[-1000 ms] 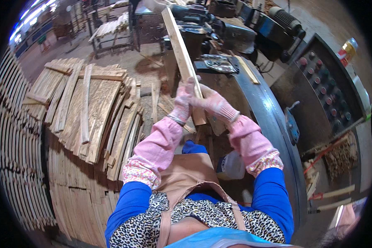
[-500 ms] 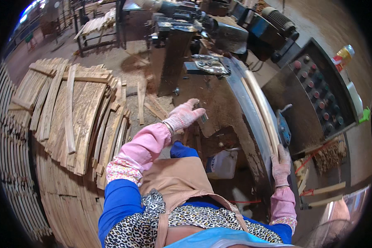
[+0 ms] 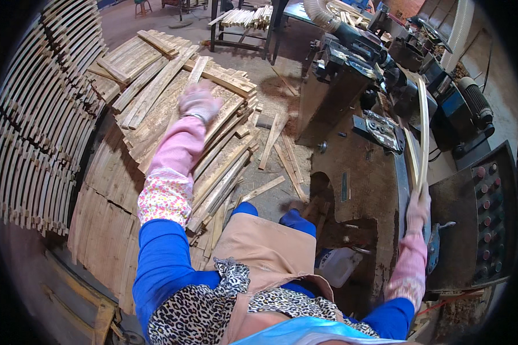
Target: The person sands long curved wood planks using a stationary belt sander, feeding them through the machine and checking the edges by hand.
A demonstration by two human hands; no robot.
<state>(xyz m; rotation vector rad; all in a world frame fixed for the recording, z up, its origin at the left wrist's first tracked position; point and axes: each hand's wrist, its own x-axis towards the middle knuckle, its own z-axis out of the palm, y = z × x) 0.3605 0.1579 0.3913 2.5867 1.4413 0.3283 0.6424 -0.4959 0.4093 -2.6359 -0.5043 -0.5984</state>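
My right hand (image 3: 418, 210), in a pale knitted glove, is closed round the near end of a long, narrow wooden strip (image 3: 424, 129). That strip slants up over the machine's metal rail, and a second strip (image 3: 412, 158) lies just left of it. On the other side, my gloved left hand (image 3: 200, 103) is stretched out over a stack of rough boards (image 3: 147, 123). A loose wooden strip (image 3: 197, 70) on the stack runs beneath the left hand. Motion smears the left fingers, so whether they grip it does not show.
The brown machine table (image 3: 365, 178) carries a metal clamp fitting (image 3: 380, 132). A button panel (image 3: 483, 218) stands at right. Curved wooden pieces (image 3: 40, 126) are piled at far left. Offcuts (image 3: 290, 155) litter the floor, and a white plastic jug (image 3: 336, 265) sits under the table.
The view has turned left. My left hand has gone from beside the machine table to above the board stack. My right hand stays at the strip, whose far end now stands further from the rail.
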